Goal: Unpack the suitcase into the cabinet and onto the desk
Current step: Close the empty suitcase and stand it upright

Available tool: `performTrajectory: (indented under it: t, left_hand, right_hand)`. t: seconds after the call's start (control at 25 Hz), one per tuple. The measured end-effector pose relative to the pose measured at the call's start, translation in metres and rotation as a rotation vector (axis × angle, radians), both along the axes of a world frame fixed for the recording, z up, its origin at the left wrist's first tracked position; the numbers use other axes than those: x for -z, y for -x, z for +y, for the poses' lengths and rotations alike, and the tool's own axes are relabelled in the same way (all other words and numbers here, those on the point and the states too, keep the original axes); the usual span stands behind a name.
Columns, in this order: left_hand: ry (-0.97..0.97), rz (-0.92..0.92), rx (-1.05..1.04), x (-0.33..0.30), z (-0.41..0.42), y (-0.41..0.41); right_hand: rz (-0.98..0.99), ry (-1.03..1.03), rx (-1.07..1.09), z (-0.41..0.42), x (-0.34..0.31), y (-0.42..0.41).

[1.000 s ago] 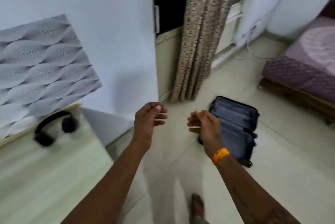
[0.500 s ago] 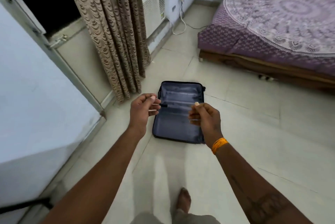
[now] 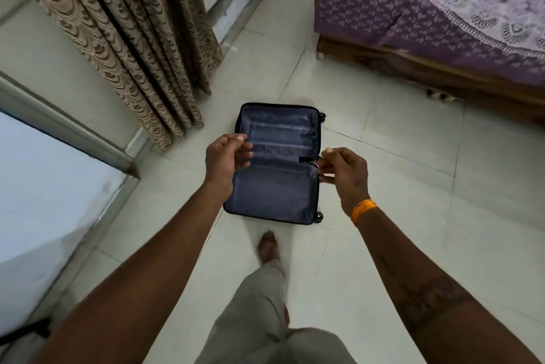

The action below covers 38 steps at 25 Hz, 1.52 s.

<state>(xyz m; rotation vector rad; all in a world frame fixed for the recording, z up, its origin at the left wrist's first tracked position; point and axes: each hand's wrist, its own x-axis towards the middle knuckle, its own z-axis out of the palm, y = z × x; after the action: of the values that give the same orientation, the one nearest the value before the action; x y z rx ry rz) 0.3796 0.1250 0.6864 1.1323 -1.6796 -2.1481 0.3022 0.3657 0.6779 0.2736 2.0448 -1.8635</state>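
A dark blue suitcase (image 3: 277, 181) lies open flat on the tiled floor, its lined inside facing up with nothing visible in it. My left hand (image 3: 225, 161) hovers in the air over the suitcase's left edge, fingers loosely curled and holding nothing. Over the right edge my right hand (image 3: 343, 173) hangs the same way, loosely curled and empty, with an orange band on the wrist. Neither hand touches the suitcase. The cabinet and the desk are out of view.
A patterned brown curtain (image 3: 141, 48) hangs at the left. A bed with a purple cover (image 3: 442, 10) on a wooden frame stands at the right. A white wall corner (image 3: 44, 192) sits at the left. My bare foot (image 3: 268, 245) steps toward the suitcase.
My view has swung from the desk with the headphones down to the suitcase, and I have walked closer to it. Both hands stay raised, loosely curled and empty.
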Motion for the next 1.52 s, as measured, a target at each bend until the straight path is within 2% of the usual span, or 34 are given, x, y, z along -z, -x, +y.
performTrajectory:
  t: [0.28,0.4,0.6,0.72,0.88,0.92,1.0,1.08,1.16,1.32,1.44,1.52]
  left_hand:
    - [0.037,-0.221,0.019,0.140,-0.050,0.121]
    - [0.062,-0.323,-0.073,0.236,-0.078,0.160]
    - [0.113,-0.386,-0.209,0.416,-0.113,0.214]
    - [0.229,-0.404,-0.177,0.529,-0.143,0.255]
    - [0.596,-0.525,-0.017,0.641,-0.195,0.313]
    - [0.650,-0.562,0.006,0.658,-0.207,0.325]
    - [0.679,-0.635,0.041,0.692,-0.229,0.352]
    - [0.656,-0.689,0.063,0.716,-0.248,0.380]
    - [0.616,-0.696,0.067,0.732,-0.266,0.399]
    - [0.438,-0.495,-0.042,0.742,-0.288,0.405]
    - [0.381,-0.391,-0.140,0.727,-0.282,0.398]
    - [0.333,-0.299,-0.202,0.710,-0.277,0.401]
  right_hand:
    - [-0.122,-0.082,-0.075,-0.045,0.132,0.154]
    - [-0.146,-0.099,-0.132,-0.064,0.231,0.212]
    - [-0.093,-0.162,-0.214,-0.086,0.417,0.285]
    - [0.043,-0.335,-0.265,-0.088,0.534,0.345]
    - [0.278,-0.723,-0.363,-0.079,0.651,0.433]
    - [0.291,-0.790,-0.370,-0.078,0.667,0.448]
    - [0.184,-0.846,-0.336,-0.079,0.699,0.479]
    - [0.028,-0.790,-0.303,-0.082,0.721,0.505]
    - [-0.033,-0.678,-0.294,-0.080,0.738,0.527]
    - [0.081,-0.647,-0.330,-0.074,0.746,0.544]
    - [0.179,-0.581,-0.308,-0.073,0.720,0.541]
    - [0.200,-0.466,-0.275,-0.070,0.698,0.538]
